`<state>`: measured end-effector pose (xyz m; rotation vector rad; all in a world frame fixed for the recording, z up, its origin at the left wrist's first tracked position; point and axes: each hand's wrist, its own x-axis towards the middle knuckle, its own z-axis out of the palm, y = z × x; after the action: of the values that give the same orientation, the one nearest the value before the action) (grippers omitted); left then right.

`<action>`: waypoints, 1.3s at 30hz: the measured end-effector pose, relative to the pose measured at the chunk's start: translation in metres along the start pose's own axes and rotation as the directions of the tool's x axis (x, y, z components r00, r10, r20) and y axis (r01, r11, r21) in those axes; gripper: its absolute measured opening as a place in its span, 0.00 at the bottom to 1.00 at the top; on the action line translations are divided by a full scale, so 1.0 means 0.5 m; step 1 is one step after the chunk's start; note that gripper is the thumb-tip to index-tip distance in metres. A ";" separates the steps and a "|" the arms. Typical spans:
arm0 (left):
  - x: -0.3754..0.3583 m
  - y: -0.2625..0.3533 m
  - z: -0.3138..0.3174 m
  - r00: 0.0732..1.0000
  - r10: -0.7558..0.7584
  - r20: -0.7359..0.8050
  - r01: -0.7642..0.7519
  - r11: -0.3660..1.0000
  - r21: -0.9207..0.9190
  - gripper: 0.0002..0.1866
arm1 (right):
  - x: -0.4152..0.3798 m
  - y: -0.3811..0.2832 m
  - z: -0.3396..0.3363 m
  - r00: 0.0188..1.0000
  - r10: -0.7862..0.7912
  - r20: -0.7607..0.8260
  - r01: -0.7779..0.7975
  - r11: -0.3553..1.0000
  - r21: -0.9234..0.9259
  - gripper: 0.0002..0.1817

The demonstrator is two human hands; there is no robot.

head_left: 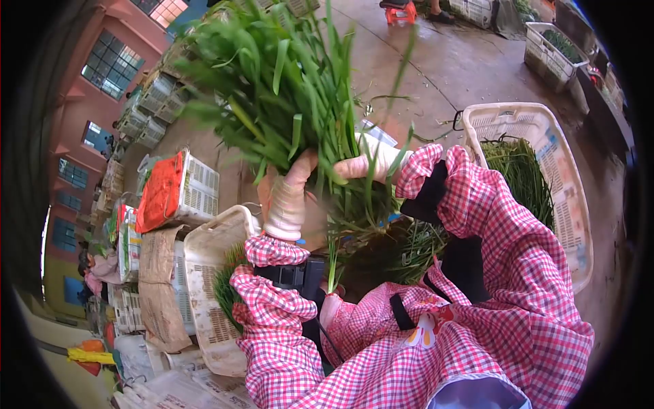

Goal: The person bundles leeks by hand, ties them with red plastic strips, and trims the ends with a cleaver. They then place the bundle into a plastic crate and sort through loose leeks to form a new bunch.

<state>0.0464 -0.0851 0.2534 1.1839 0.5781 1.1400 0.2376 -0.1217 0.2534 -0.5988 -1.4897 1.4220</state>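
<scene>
A thick bunch of long, flat-bladed greens (pixel 286 88), much like garlic chives, fans up and away in front of me, with its leaf tips blurred. My left hand (pixel 293 184) is closed around the lower part of the bunch from the left side. From the right, my right hand (pixel 361 165) presses on the same bunch, its fingers partly hidden by leaves. Both hands wear pale coverings reaching the wrists. Below them, loose greens (pixel 419 252) lie in shadow by my lap.
A white crate (pixel 572 198) holding long greens (pixel 514 170) stands at my right. Another white crate (pixel 204 293) with greens is close on my left. Farther left are a crate with a red cover (pixel 161 191) and stacked crates. A red stool (pixel 400 13) stands ahead.
</scene>
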 end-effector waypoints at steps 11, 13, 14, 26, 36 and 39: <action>0.080 -0.069 -0.031 0.974 0.210 -0.083 -0.164 0.912 0.375 0.26 | 0.096 0.001 -0.096 0.985 0.070 -0.157 -0.080 0.995 -0.062 0.16; 0.086 -0.090 -0.038 0.965 0.245 -0.090 -0.182 0.881 0.437 0.26 | 0.099 0.034 -0.125 0.995 0.066 -0.073 -0.067 0.998 -0.012 0.17; 0.089 -0.098 -0.041 0.963 0.254 -0.091 -0.186 0.868 0.460 0.26 | 0.096 0.043 -0.136 0.995 0.091 -0.036 -0.092 0.995 -0.034 0.18; 0.111 -0.143 -0.062 0.958 0.287 0.000 -0.169 0.565 0.807 0.38 | 0.139 0.208 -0.163 0.997 -0.072 0.009 0.071 0.992 0.102 0.29; 0.103 -0.074 -0.149 0.954 -0.299 0.030 0.279 0.920 0.277 0.25 | 0.143 0.193 -0.147 0.941 0.174 0.292 -0.303 0.817 0.490 0.20; 0.080 -0.024 -0.080 0.917 -0.368 0.152 0.328 0.915 0.236 0.27 | 0.152 0.182 -0.123 0.900 0.137 0.413 -0.308 0.872 0.382 0.21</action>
<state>0.0317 -0.0316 0.2367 1.2891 0.7373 0.6615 0.2354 -0.0092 0.1819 -0.2253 -1.3379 2.0773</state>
